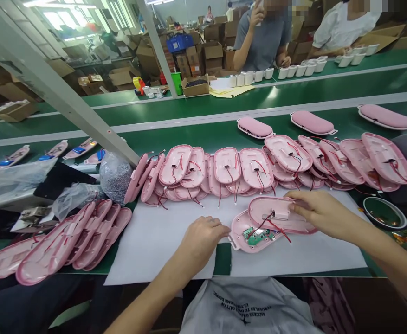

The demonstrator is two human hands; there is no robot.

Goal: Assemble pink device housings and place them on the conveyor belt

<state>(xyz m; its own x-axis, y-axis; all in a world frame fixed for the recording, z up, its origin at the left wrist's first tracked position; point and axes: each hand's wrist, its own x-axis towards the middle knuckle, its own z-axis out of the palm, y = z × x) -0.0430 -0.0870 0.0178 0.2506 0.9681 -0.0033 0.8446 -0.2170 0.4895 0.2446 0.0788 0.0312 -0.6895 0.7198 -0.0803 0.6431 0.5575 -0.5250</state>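
In front of me lies a pink oval shell half [240, 232] with a green circuit board [259, 236] inside. The fingers of my left hand [201, 241] are closed at its left end, beside the white tab. My right hand [311, 208] grips a second pink shell half [262, 207] by its right end, thumb on the inner face. This shell is held over the right part of the first one and partly hides it. Red and black wires run from its white inner block down across the board.
Rows of pink shells with wires [227, 165] lie behind white foam sheets [168, 232]. More shells [74, 236] are stacked at left, near a slanted post [60, 79]. A round dish [385, 213] stands at right. Closed pink cases [311, 122] rest farther back. Two people sit across the bench.
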